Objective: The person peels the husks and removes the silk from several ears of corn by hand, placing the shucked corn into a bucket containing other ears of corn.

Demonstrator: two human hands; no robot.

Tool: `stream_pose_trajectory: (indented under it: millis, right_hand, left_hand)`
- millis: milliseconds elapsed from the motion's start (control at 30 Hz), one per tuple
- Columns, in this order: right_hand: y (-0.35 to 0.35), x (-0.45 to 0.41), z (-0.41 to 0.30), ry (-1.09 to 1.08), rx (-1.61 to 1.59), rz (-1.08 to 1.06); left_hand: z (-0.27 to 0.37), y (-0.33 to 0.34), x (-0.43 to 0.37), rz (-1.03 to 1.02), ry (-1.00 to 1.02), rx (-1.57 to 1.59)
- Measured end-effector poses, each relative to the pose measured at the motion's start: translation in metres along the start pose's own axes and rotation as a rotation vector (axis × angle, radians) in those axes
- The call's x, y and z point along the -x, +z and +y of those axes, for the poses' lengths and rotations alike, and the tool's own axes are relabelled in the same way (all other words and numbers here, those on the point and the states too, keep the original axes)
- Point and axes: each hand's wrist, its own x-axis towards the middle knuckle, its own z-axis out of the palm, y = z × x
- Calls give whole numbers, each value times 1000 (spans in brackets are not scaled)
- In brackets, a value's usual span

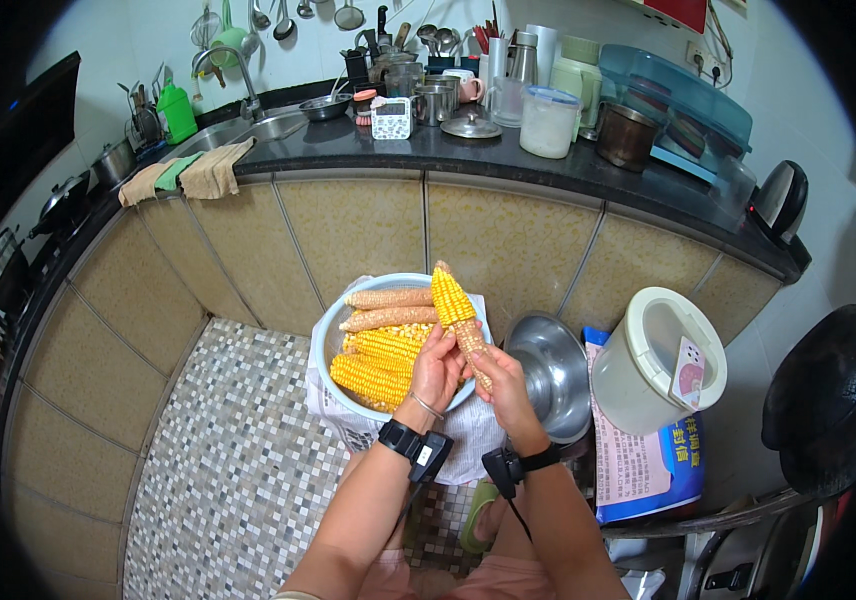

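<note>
Both my hands are on one ear of corn (453, 298), held tilted over the right side of a light blue basket (327, 375). Yellow kernels cover its tip half, and the half towards me is bare cob. My right hand (501, 379) grips the bare lower end. My left hand (437, 365) has its fingers and thumb against the cob just below the kernels. In the basket, two bare cobs (389, 319) lie at the far side, with yellow ears of corn (372, 379) nearer me and loose kernels (407, 331) between. Printed paper (465, 442) is under the basket.
A steel basin (548, 375) stands right of the basket, beside a white lidded bucket (612, 382) and a blue printed bag (687, 480). Cabinets and a dark counter (308, 154) with pots and jars curve ahead. A black wok (818, 390) is at far right.
</note>
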Motion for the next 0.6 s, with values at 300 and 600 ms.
stream_pose_trajectory:
  millis: [300,600]
  right_hand:
    - [-2,-2,1,-150,144,122]
    - [-5,-9,16,-325,330,179]
  left_hand:
    - [-9,-25,-10,254,121,-264]
    - [-9,-21,-9,287,231,-371]
